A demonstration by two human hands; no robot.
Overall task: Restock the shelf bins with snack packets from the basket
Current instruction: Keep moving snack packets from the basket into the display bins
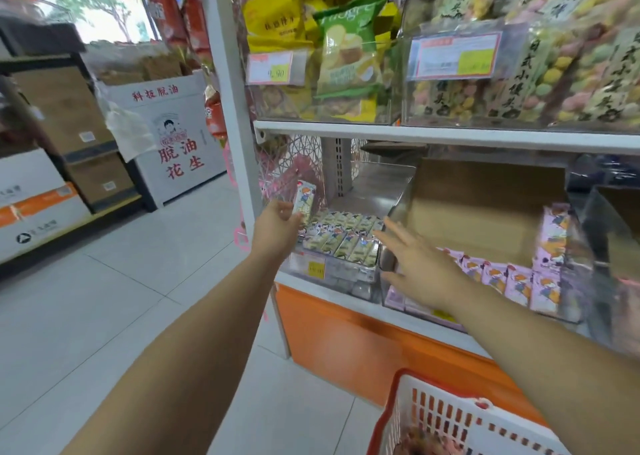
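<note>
My left hand (pixel 278 227) holds a small pale-green snack packet (pixel 304 200) upright at the left end of a clear shelf bin (pixel 341 274). Rows of the same green packets (pixel 343 238) lie in that bin. With its fingers straight, my right hand (pixel 420 264) reaches over the divider between this bin and the neighbouring bin of pink packets (pixel 512 283); it holds nothing. The white and red basket (pixel 446 416) stands at the bottom right below my right arm, and its contents are mostly out of view.
A brown cardboard sheet (pixel 481 212) stands behind the pink packets. The shelf above holds clear bins of chip bags (pixel 346 52) and coloured snacks (pixel 540 70). An orange base panel (pixel 346 330) runs below. A white display box (pixel 173 142) and stacked cartons (pixel 38 208) stand across the tiled aisle.
</note>
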